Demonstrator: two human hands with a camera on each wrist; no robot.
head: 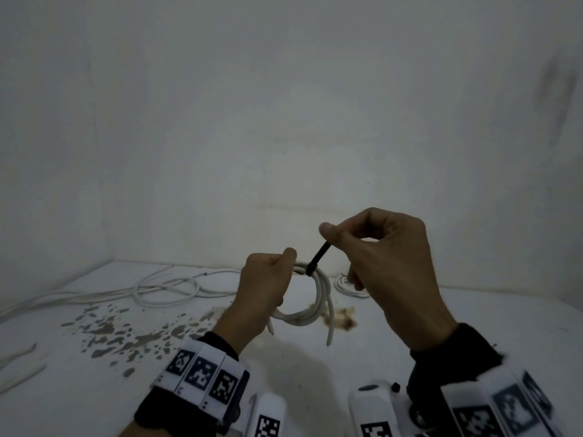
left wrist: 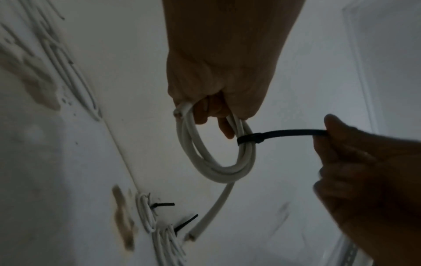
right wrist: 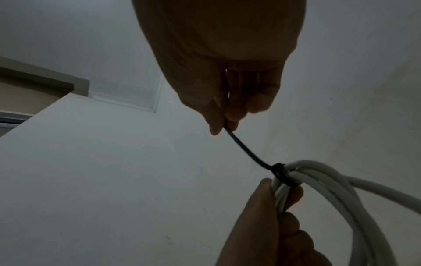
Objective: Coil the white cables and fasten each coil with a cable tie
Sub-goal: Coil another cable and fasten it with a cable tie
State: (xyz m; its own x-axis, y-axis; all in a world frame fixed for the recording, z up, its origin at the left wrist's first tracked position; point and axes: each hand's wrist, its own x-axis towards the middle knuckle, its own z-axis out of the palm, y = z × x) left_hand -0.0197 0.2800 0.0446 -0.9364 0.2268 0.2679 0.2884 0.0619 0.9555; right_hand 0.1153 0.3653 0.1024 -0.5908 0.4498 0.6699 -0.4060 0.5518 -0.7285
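My left hand [head: 268, 279] grips a coiled white cable [head: 318, 298] above the table, fingers curled round its strands [left wrist: 205, 158]. A black cable tie [head: 319, 257] is looped tight around the coil next to my left fingers. My right hand [head: 378, 247] pinches the tie's free tail between thumb and forefinger, up and to the right of the coil. The tail [left wrist: 293, 132] runs taut from the tie's head to my right fingertips [right wrist: 224, 124]. The coil [right wrist: 330, 181] hangs below the tie, and two cable ends dangle under it.
Loose white cable [head: 167, 288] lies uncoiled at the table's back left. A coil [head: 347, 283] sits behind my right hand; the left wrist view shows two tied coils [left wrist: 145, 210] with black ties there. Brown stains [head: 126, 332] mark the white table. Cable pieces [head: 19, 364] lie at the left edge.
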